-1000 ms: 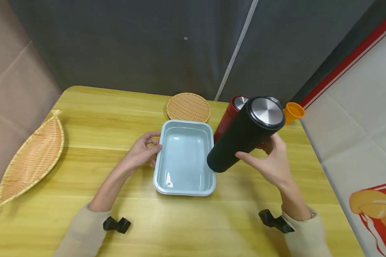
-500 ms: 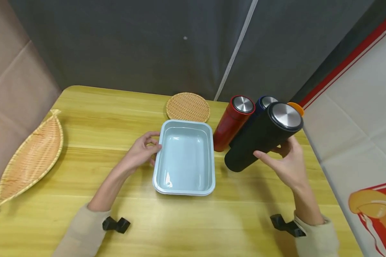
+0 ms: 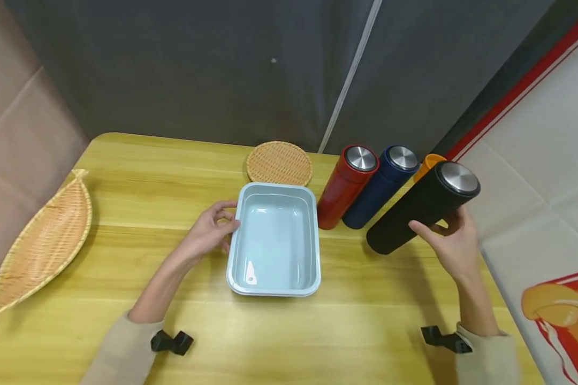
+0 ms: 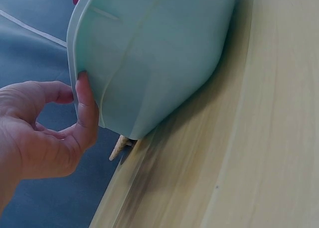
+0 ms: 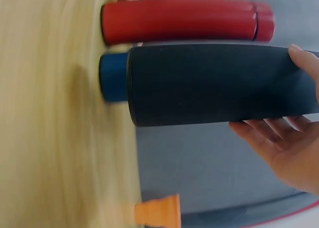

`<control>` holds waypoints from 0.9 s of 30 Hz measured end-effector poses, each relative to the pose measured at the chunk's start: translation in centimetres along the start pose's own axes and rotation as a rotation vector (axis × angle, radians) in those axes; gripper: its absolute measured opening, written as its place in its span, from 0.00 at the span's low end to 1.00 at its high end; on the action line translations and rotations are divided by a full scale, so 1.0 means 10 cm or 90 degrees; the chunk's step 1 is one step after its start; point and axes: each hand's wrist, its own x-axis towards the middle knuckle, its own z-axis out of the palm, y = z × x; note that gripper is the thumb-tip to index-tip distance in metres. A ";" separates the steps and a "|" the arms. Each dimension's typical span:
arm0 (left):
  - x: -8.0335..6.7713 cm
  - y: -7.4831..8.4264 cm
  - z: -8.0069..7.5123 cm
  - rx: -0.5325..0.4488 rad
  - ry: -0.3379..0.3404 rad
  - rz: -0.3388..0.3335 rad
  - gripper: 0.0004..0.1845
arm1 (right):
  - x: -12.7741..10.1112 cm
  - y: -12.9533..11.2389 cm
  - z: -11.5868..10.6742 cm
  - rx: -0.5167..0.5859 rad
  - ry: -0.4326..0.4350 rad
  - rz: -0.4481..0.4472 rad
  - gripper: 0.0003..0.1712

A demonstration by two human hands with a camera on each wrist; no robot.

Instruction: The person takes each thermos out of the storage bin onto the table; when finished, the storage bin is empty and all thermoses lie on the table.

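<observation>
My right hand (image 3: 450, 240) grips a black flask (image 3: 421, 211) with a steel lid, held upright just above the table at the right; in the right wrist view the black flask (image 5: 219, 83) lies between thumb and fingers (image 5: 271, 131). Left of it stand a blue flask (image 3: 382, 184) and a red flask (image 3: 347, 184). My left hand (image 3: 207, 232) rests against the left rim of a pale blue rectangular tray (image 3: 273, 239), thumb on the tray's wall (image 4: 149, 63), fingers loosely curled.
A round woven mat (image 3: 279, 162) lies behind the tray. A fish-shaped woven basket (image 3: 40, 240) sits at the table's left edge. An orange cup (image 3: 426, 163) stands behind the black flask. A dark curtain hangs behind the wooden table (image 3: 139, 176).
My right hand has carried the black flask rightward and lower, from beside the tray past the red and blue flasks. The left hand stayed at the tray's rim.
</observation>
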 end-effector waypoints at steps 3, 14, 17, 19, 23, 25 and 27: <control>0.00 0.00 -0.01 0.001 0.003 0.001 0.31 | 0.05 0.12 -0.07 -0.025 0.021 0.018 0.37; -0.01 0.00 0.00 -0.001 0.006 0.004 0.30 | 0.27 0.40 -0.03 -0.064 0.064 0.063 0.34; -0.01 0.00 0.00 0.000 0.006 0.005 0.30 | 0.35 0.47 0.01 -0.083 0.077 0.050 0.35; 0.00 0.00 0.01 0.002 0.006 0.004 0.30 | 0.40 0.54 0.01 -0.096 0.090 0.041 0.35; 0.01 -0.01 0.00 0.007 0.006 0.004 0.30 | 0.46 0.59 0.04 -0.092 0.107 0.040 0.35; 0.01 -0.01 0.00 0.008 0.007 0.005 0.30 | 0.47 0.61 0.06 -0.086 0.111 0.043 0.35; 0.01 -0.01 -0.01 0.008 0.007 0.005 0.30 | 0.48 0.62 0.08 -0.084 0.111 0.044 0.35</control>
